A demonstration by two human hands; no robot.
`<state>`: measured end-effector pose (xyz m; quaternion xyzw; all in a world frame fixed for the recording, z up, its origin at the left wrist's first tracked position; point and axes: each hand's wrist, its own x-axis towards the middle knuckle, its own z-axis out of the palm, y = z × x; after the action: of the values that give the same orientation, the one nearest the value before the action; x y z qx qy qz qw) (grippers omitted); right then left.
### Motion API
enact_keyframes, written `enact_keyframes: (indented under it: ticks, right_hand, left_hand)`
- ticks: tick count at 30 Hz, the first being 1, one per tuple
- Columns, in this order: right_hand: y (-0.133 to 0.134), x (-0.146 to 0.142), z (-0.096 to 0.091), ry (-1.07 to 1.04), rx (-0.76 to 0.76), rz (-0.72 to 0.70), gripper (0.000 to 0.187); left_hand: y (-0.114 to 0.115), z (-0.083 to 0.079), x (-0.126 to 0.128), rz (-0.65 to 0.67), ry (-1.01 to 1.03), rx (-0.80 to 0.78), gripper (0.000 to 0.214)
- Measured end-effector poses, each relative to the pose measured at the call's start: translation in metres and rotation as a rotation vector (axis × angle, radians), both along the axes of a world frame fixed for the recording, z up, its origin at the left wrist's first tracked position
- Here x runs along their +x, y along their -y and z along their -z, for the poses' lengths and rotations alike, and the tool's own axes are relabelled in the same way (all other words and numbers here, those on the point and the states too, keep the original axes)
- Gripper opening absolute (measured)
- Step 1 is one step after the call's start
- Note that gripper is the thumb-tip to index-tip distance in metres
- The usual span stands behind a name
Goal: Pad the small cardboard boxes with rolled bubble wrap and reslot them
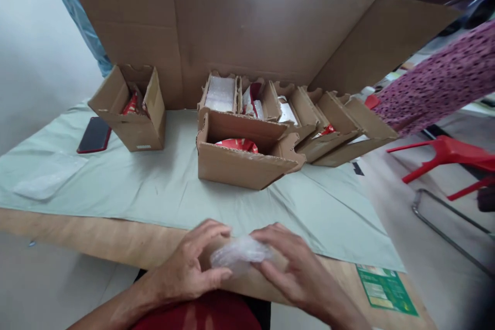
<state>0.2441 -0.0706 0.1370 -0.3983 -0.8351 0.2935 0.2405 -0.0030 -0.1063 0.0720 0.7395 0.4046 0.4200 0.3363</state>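
A crumpled bundle of clear plastic that looks like bubble wrap (243, 251) is held between my two hands, low at the table's near edge. Its right end is pinched by the thumb and fingers of my right hand (290, 260). My left hand (197, 258) curves around the left end, thumb below and fingers above. The wrap is blurred, and whether anything lies inside I cannot tell. Just beyond my hands stands an open cardboard box (235, 167) with a red packet (237, 145) in it.
Several open cardboard bins hold packets and wrap behind that box. Another box (145, 131) stands left, beside a phone (94, 135) and a flat clear plastic sheet (50, 175). A tall cardboard panel (251, 26) closes the back. Right are a green printed packet (386, 290) and red chair (452, 157).
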Motion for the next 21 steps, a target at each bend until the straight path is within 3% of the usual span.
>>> enact_keyframes:
  ticks: [5,7,11,14,18,21]
  right_hand:
    - [-0.066,0.026,-0.063,-0.198,0.426,0.557,0.029]
    - [-0.104,0.024,-0.073,-0.069,0.543,0.625,0.027]
    - [-0.164,0.007,-0.068,0.600,0.445,0.473,0.013]
    - [-0.182,-0.011,-0.065,1.008,0.450,0.290,0.010]
    - [-0.196,-0.032,-0.067,1.164,0.393,0.156,0.012]
    - [-0.215,-0.042,-0.052,1.010,0.303,0.139,0.015]
  left_hand:
    - [-0.069,-0.040,-0.030,-0.391,-0.257,0.505,0.071]
    - [-0.096,-0.048,-0.033,-0.477,-0.324,0.602,0.072]
    - [-0.122,-0.043,-0.026,-0.432,-0.357,0.627,0.056]
    - [-0.123,-0.035,-0.020,-0.421,-0.312,0.649,0.052]
    - [-0.126,-0.033,-0.015,-0.428,-0.273,0.646,0.047]
    - [-0.130,-0.034,-0.012,-0.430,-0.251,0.632,0.044]
